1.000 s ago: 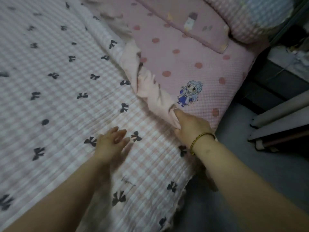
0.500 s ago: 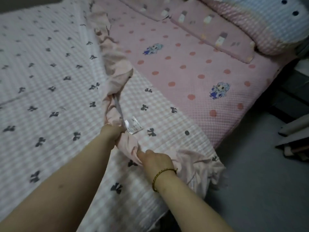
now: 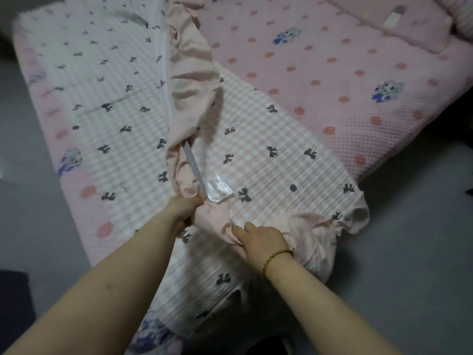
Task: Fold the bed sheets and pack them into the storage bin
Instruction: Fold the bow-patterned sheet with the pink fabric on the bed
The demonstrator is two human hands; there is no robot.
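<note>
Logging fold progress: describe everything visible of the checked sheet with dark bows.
The white-and-pink checked sheet with dark bows looks like puckered, soft cotton, with a plain pale pink gathered hem, a grey elastic strap and a white label. It lies partly folded over the pink dotted bed cover, one corner hanging off the bed edge. The left hand and right hand each hold the bunched hem in a grip.

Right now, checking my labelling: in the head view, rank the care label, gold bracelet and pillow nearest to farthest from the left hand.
1. Care label: on the bed sheet, just right of the left hand.
2. Gold bracelet: on the right wrist.
3. Pillow: far top right.
</note>
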